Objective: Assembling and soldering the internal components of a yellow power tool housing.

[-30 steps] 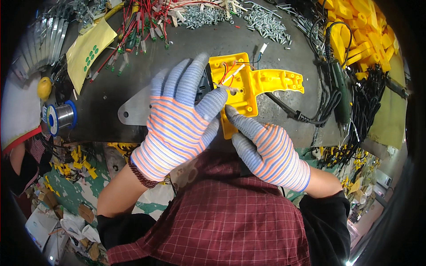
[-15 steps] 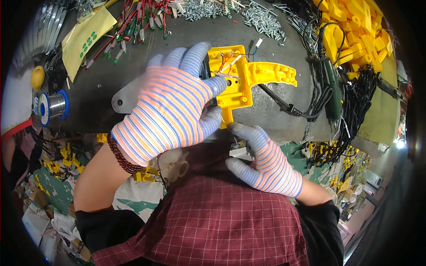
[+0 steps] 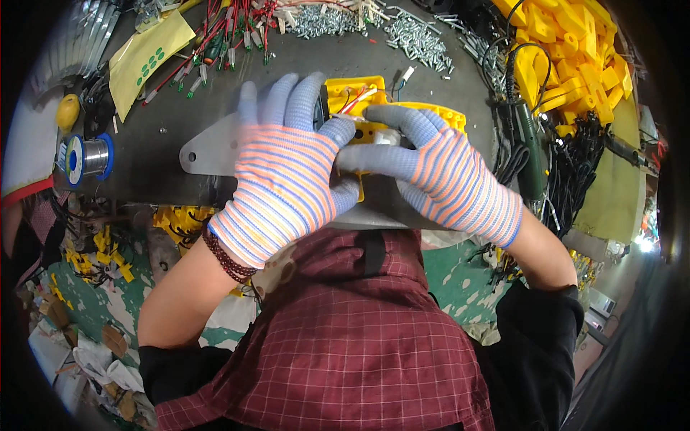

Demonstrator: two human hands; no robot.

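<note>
A yellow plastic tool housing half (image 3: 355,87) lies on the dark bench with its inside facing up, its handle pointing right. Thin red and white wires run inside it. My left hand (image 3: 284,176), in a striped knit glove, grips the housing's left side, thumb over the edge, other fingers spread. From under that hand a flat grey metal plate (image 3: 207,149) with a hole sticks out to the left. My right hand (image 3: 460,176), gloved alike, is over the housing's middle, with a small whitish part (image 3: 388,136) between thumb and fingers. It covers much of the handle.
Red-wired parts (image 3: 230,29) and heaps of screws (image 3: 417,39) lie along the far side. A solder spool (image 3: 90,159) stands at left, near a yellow card (image 3: 151,61). At right are a green-handled corded tool (image 3: 530,154), black cables (image 3: 575,165) and piled yellow housings (image 3: 568,50).
My right hand has moved up from the bench's near edge onto the housing, bringing the whitish part. The housing has shifted slightly left; my left hand still holds it.
</note>
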